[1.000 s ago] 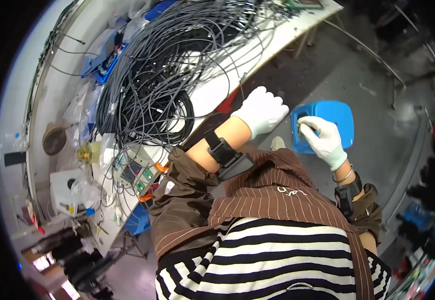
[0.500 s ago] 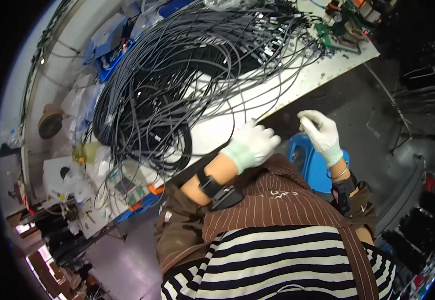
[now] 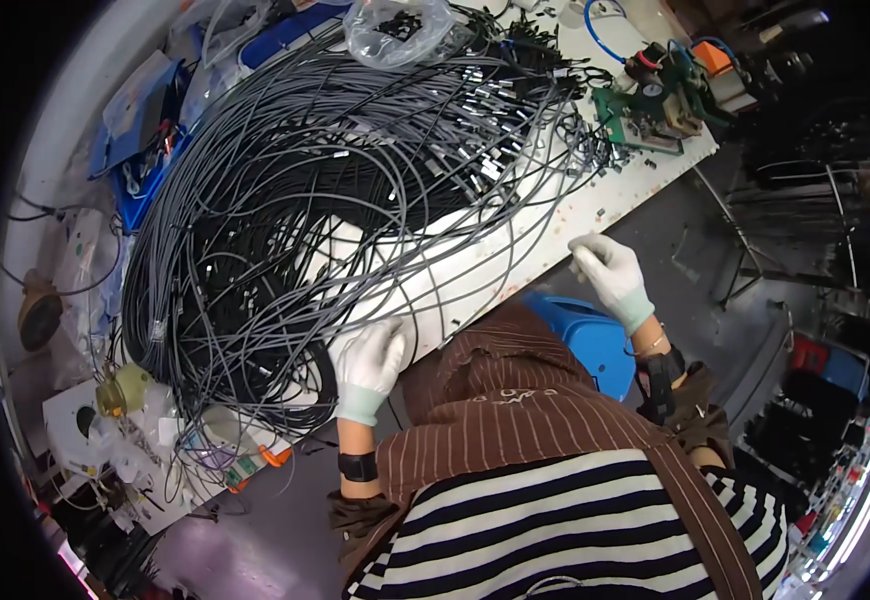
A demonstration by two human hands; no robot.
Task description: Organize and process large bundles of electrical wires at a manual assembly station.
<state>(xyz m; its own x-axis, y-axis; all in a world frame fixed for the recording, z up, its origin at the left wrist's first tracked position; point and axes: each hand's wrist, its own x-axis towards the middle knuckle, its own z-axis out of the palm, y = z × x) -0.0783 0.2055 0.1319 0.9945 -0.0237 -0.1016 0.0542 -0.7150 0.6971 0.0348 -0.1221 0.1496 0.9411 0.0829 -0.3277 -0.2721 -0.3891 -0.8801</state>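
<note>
A large heap of grey and black cables (image 3: 225, 150), many with small metal-looking connectors (image 3: 490, 165), covers much of the white table (image 3: 545, 225). My left hand (image 3: 367, 365), in a white glove, is over the table's near edge beside the lower part of the heap. Its fingers point toward the cables, slightly bent and loosely apart, and no cable clearly shows in its grasp. Farther right, my gloved right hand (image 3: 610, 275) hovers just off the table edge with its fingers curled toward the thumb. Whatever may be between those fingertips is hidden.
A clear plastic bag (image 3: 395, 30) with small black parts lies behind the cables. Green fixtures (image 3: 645, 120) stand at the table's far right. A blue bin (image 3: 140, 180) is at the left, and a blue stool (image 3: 585, 340) stands close by my apron.
My left hand has moved left and down toward the cable heap, its fingers reaching forward. The right hand stays curled in nearly the same place. The whole view has shifted.
</note>
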